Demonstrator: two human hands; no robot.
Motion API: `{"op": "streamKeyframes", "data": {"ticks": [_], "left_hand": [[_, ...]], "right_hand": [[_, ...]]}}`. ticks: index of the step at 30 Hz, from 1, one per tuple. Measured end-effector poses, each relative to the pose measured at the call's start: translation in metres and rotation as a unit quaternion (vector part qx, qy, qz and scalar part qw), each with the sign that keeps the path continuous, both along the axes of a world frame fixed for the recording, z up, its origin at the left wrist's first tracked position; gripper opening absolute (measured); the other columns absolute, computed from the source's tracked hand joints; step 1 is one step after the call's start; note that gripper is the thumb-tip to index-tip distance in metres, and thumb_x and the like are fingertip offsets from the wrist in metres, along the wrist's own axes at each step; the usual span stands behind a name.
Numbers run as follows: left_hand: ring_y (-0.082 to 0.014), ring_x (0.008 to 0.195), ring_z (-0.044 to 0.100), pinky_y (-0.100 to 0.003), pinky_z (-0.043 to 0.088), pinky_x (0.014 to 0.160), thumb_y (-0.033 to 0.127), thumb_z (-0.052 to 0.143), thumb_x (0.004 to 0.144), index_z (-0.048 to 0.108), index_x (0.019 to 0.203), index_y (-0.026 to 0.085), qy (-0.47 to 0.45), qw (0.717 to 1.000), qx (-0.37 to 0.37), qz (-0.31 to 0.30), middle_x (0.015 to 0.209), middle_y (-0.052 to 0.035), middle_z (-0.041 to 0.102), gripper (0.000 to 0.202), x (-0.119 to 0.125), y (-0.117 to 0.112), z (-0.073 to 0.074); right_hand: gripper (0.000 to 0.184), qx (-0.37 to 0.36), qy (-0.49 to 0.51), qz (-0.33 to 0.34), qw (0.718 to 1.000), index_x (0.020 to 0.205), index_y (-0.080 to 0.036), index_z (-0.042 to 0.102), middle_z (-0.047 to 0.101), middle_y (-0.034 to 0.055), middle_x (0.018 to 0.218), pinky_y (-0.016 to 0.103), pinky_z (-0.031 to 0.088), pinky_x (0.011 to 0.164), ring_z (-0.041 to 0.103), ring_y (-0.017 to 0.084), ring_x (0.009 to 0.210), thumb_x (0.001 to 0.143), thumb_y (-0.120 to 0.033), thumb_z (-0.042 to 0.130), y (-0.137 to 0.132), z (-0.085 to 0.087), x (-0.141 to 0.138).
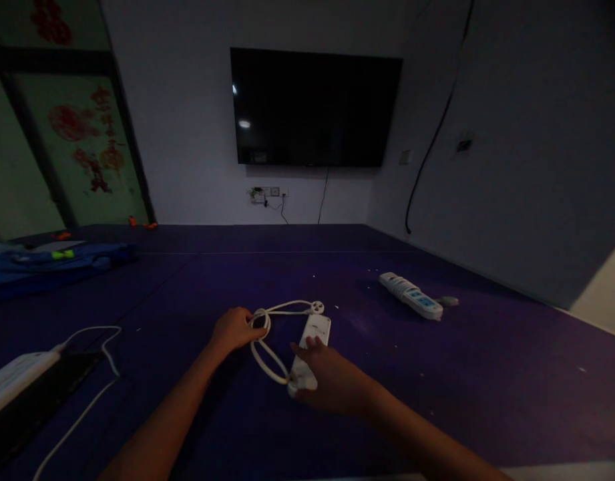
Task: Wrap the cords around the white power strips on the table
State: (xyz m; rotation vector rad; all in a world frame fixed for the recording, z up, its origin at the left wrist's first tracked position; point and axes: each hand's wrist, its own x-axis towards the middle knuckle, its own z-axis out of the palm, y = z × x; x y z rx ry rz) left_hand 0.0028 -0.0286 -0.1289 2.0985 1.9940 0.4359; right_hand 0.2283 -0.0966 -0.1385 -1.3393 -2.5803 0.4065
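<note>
The left hand (234,329) is closed around the looped white cord (263,354). The right hand (330,382) grips the near end of the power strip (314,331), with its fingers curled on it. The power strip lies mid-way on the purple surface (437,374). 1 other strip (411,295) lies far right.

We seem to be in a dim room of a home or small office. A flat-screen television (314,107) hangs on the white wall above a row of wall sockets (267,193). Purple carpet (487,374) covers the floor, and red paper-cut decorations (87,140) dress the glass door (31,194) at left.
</note>
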Motion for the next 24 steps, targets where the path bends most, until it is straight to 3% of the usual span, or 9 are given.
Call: {"op": "streamKeyframes", "data": {"ticks": [3, 7, 12, 17, 21, 24], "left_hand": [[-0.0237, 0.081, 0.065, -0.027, 0.04, 0.063, 0.053, 0.056, 0.069, 0.069, 0.083, 0.019, 0.028, 0.999, 0.037, -0.016, 0.086, -0.0093, 0.071, 0.039, 0.017, -0.006, -0.004], [-0.0285, 0.089, 0.064, -0.03, 0.043, 0.069, 0.068, 0.041, 0.074, 0.067, 0.088, 0.017, 0.02, 0.998, 0.049, 0.023, 0.092, -0.0143, 0.07, 0.059, 0.03, -0.012, -0.01], [-0.0299, 0.095, 0.063, -0.032, 0.044, 0.076, 0.077, 0.032, 0.071, 0.064, 0.093, 0.014, -0.018, 0.998, 0.041, 0.036, 0.097, -0.0164, 0.068, 0.074, 0.029, -0.007, -0.016], [-0.0293, 0.117, 0.051, -0.03, 0.039, 0.091, 0.069, 0.059, 0.057, 0.049, 0.125, 0.011, -0.047, 0.998, -0.006, 0.041, 0.126, -0.0178, 0.055, 0.09, -0.002, 0.01, -0.011], [-0.0313, 0.123, 0.045, -0.031, 0.037, 0.095, 0.052, 0.077, 0.038, 0.047, 0.128, 0.015, -0.028, 0.997, -0.067, 0.015, 0.13, -0.015, 0.053, 0.102, -0.025, 0.013, -0.006], [-0.0375, 0.128, 0.035, -0.039, 0.035, 0.096, 0.055, 0.075, 0.04, 0.049, 0.125, 0.016, -0.009, 0.997, -0.063, 0.039, 0.137, -0.0188, 0.043, 0.097, -0.02, 0.009, -0.007]], "right_hand": [[0.077, 0.036, 0.065, 0.012, 0.997, 0.131, -0.009, 0.046, 0.054, 0.0226, 0.124, 0.044, 0.036, 0.099, 0.048, 0.035, 0.118, 0.062, -0.033, 0.07, 0.023, -0.007, 0.004], [0.072, 0.037, 0.168, 0.067, 0.983, 0.13, -0.013, 0.046, 0.058, 0.0161, 0.12, 0.039, 0.041, 0.094, 0.055, 0.027, 0.11, 0.064, -0.026, 0.069, 0.056, -0.013, 0.008], [0.057, 0.055, 0.234, 0.174, 0.955, 0.117, -0.015, 0.053, 0.062, 0.0119, 0.113, 0.034, 0.044, 0.09, 0.059, 0.023, 0.104, 0.062, -0.016, 0.069, 0.079, -0.021, -0.014], [0.047, 0.068, 0.2, 0.228, 0.95, 0.112, -0.015, 0.058, 0.058, 0.0142, 0.121, 0.037, 0.036, 0.1, 0.051, 0.025, 0.116, 0.066, -0.019, 0.068, 0.096, -0.034, -0.045], [0.068, 0.053, 0.22, 0.21, 0.951, 0.128, -0.011, 0.048, 0.048, 0.0193, 0.132, 0.04, 0.029, 0.106, 0.039, 0.027, 0.128, 0.064, -0.021, 0.071, 0.109, -0.044, -0.056], [0.073, 0.059, 0.225, 0.215, 0.949, 0.134, -0.011, 0.041, 0.036, 0.0199, 0.141, 0.039, 0.03, 0.106, 0.035, 0.026, 0.13, 0.066, -0.016, 0.067, 0.112, -0.04, -0.051]]}}
